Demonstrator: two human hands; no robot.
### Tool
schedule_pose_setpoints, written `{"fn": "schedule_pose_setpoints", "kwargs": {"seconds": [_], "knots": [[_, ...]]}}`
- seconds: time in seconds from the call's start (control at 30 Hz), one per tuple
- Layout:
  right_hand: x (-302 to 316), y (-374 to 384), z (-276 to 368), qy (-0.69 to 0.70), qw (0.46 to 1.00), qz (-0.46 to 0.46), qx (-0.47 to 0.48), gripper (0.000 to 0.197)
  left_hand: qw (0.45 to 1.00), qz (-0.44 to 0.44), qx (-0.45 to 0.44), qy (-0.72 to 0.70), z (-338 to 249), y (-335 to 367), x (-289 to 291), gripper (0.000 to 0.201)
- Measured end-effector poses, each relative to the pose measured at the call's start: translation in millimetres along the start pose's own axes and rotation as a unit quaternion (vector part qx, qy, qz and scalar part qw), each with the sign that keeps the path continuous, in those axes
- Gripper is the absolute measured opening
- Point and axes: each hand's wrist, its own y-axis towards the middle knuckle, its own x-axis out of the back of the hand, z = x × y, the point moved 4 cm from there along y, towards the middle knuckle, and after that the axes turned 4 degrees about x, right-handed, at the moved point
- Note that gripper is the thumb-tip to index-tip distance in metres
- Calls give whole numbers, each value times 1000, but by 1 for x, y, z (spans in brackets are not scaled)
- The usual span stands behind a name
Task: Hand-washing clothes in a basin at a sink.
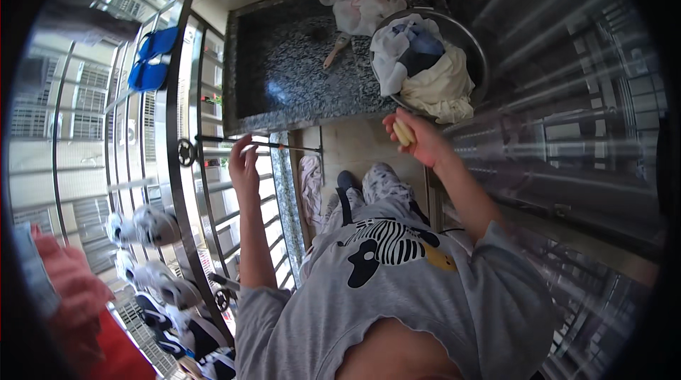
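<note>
My right hand [421, 140] is closed around a pale yellow bar of soap [404, 133], just in front of a round metal basin [482, 61]. The basin is heaped with laundry: a white garment [389, 54], a dark blue one [422, 50] and a cream one [441, 86]. My left hand [245, 164] is raised at the sink's near left corner with its fingers apart and nothing visible in them. Behind its fingertips passes a thin dark rod [294, 147]; whether they touch it I cannot tell.
A speckled granite sink [298, 119] spans the front. On its ledge lie a wooden-handled brush [336, 52] and a clear plastic bag [362, 8]. Metal railings at left carry blue slippers [148, 74] and several shoes [156, 226]. A cloth [311, 188] hangs below the sink.
</note>
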Motion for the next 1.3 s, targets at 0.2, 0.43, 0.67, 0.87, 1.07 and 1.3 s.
{"fn": "schedule_pose_setpoints", "kwargs": {"seconds": [0.2, 0.43, 0.67, 0.87, 1.07, 1.3], "knots": [[28, 87, 165, -196, 956, -115, 187, 32, 983, 168, -55, 43, -46, 163, -142, 29], [82, 264, 280, -663, 635, -158, 364, 48, 967, 237, 27, 91, 20, 296, -297, 42], [87, 359, 268, -803, 552, -140, 174, 44, 974, 145, 171, 41, 91, 381, -349, 81], [115, 299, 378, -305, 878, -270, 253, 30, 964, 165, 189, 89, 82, 410, -366, 75], [89, 244, 409, -129, 873, -184, 433, 32, 924, 242, 245, -168, 34, 395, -381, 48], [5, 308, 273, -429, 817, -94, 373, 43, 725, 362, 347, -472, -57, 343, -369, 65]]}}
